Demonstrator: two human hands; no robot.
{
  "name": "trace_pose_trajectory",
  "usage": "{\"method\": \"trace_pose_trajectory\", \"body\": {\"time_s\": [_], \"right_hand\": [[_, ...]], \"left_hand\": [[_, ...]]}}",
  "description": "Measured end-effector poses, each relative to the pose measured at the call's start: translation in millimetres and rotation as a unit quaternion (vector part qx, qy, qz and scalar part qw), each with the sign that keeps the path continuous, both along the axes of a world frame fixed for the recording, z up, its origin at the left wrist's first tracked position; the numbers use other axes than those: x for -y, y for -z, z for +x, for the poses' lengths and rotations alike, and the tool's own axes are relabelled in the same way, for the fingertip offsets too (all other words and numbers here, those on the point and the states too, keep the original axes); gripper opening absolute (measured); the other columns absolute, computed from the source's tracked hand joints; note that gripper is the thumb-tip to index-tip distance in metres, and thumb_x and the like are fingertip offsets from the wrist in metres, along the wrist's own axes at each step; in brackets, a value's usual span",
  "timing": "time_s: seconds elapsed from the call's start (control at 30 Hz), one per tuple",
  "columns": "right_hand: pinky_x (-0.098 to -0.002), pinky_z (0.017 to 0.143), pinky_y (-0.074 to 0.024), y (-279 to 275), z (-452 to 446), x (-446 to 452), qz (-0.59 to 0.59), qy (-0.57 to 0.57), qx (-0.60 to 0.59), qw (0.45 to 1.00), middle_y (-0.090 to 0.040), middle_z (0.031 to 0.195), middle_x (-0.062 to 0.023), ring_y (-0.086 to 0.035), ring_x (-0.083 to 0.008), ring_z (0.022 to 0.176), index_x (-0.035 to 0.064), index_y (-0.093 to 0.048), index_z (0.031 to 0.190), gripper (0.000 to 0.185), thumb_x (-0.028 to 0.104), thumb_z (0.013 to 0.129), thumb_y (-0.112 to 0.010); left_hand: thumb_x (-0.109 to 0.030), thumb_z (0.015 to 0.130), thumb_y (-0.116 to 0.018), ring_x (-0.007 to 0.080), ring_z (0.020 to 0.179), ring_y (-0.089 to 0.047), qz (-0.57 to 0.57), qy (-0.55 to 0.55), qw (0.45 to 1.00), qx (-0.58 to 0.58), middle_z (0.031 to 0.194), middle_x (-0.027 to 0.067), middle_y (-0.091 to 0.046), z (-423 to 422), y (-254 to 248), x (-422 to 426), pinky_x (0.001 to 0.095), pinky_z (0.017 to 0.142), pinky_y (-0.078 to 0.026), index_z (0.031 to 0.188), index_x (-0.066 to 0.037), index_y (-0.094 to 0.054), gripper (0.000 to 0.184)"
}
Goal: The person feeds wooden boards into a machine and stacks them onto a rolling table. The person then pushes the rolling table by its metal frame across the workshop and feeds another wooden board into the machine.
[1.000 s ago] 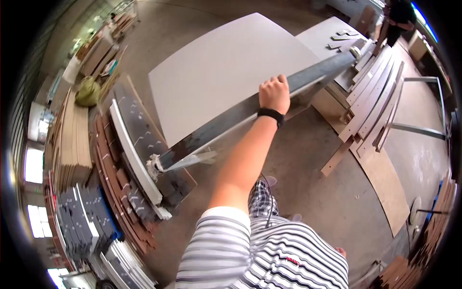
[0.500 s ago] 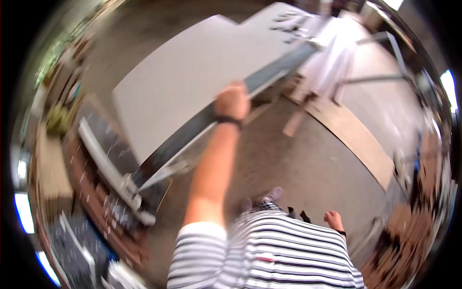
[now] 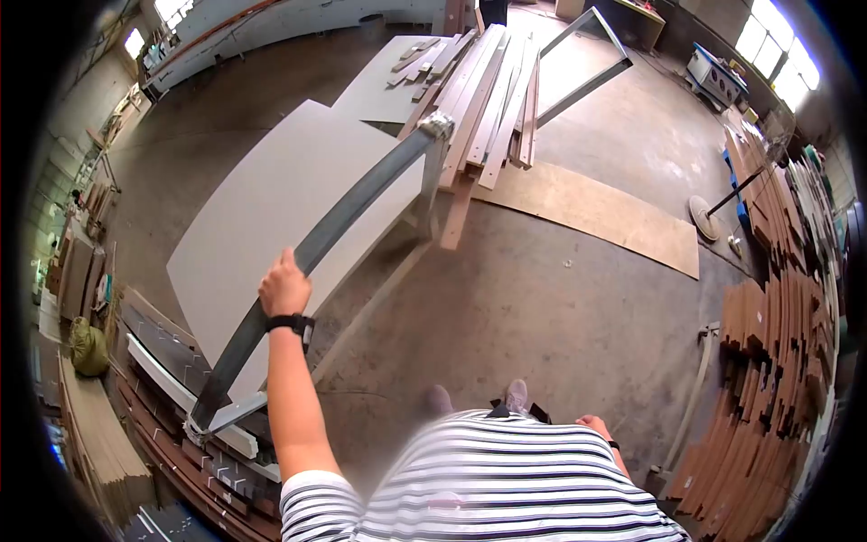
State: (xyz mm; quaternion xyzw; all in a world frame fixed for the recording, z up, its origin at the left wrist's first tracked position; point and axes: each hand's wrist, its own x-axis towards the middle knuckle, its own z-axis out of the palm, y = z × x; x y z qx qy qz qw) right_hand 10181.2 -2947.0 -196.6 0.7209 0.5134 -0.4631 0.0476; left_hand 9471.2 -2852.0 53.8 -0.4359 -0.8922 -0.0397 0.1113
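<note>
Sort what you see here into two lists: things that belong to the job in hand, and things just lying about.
Likely part of the job:
- grey metal bar, gripped by the left hand
- perhaps the white panel, seen next to the bar

Apparently just lying about:
- plywood sheet on the floor
- green sack
- brown boards at far right

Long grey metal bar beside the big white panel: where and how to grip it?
Probably near mid-length, from above on the wearer's side. The long grey metal bar looks slim enough to wrap, and the left hand is closed over it there. The big white panel lies behind, so the near side looks more open.
</note>
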Motion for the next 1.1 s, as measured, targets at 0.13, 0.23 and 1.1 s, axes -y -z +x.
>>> {"method": "trace_pose_trajectory", "body": {"time_s": [0.13, 0.23, 1.1], "right_hand": [[-0.0406, 0.081, -0.0549, 16, 42, -18, 0.031, -0.026, -0.013, 0.999, -0.074, 0.087, -0.0168, -0.071, -0.0323, 0.086, -0.0003, -0.073, 0.098, 0.036, 0.032, 0.089, -0.060], [-0.0377, 0.075, -0.0565, 10, 69, -50, 0.031, -0.028, -0.035, 0.999, -0.073, 0.082, -0.0151, -0.072, -0.0260, 0.077, -0.0012, -0.072, 0.096, 0.031, 0.027, 0.089, -0.061], [-0.0316, 0.061, -0.0559, 16, 19, -160, -0.010, -0.118, -0.130, 0.984, -0.069, 0.074, -0.0118, -0.067, -0.0178, 0.065, -0.0061, -0.067, 0.095, 0.022, 0.014, 0.093, -0.058]], "left_hand": [[-0.012, 0.076, -0.071, 0.0349, 0.104, -0.063, -0.011, -0.019, 1.000, -0.006, 0.109, 0.0103, -0.066, 5, 1, 46, 0.0492, 0.087, -0.052, 0.114, -0.011, -0.056, 0.041], [-0.010, 0.075, -0.073, 0.0316, 0.111, -0.058, -0.031, -0.032, 0.999, -0.032, 0.112, 0.0092, -0.064, -6, 12, 83, 0.0488, 0.095, -0.047, 0.120, -0.014, -0.056, 0.048], [-0.010, 0.083, -0.061, 0.0307, 0.089, -0.062, 0.047, -0.066, 0.992, -0.094, 0.087, 0.0075, -0.062, 74, 10, 76, 0.0474, 0.078, -0.043, 0.104, -0.017, -0.060, 0.023]]}}
